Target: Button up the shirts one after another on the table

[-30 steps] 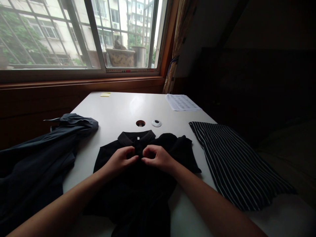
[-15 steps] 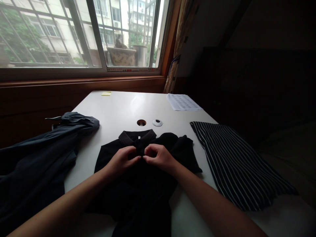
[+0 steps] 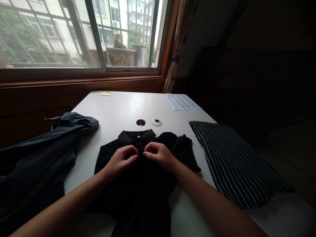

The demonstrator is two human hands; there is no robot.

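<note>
A black polo shirt (image 3: 145, 184) lies flat, collar away from me, on the white table (image 3: 118, 108). My left hand (image 3: 120, 159) and my right hand (image 3: 160, 154) sit side by side on its chest just below the collar. Both hands have their fingers curled and pinched together on the shirt's front placket. What lies between the fingertips is too dark to make out beyond the fabric.
A dark blue-grey garment (image 3: 37, 154) lies crumpled at the left. A black shirt with white stripes (image 3: 232, 158) is spread at the right. Behind the polo are a cable hole (image 3: 140, 122), its white cap (image 3: 156, 122), a printed sheet (image 3: 181, 101) and a yellow note (image 3: 105, 93).
Both hands have crept a little up the placket toward the collar. The garments have not moved.
</note>
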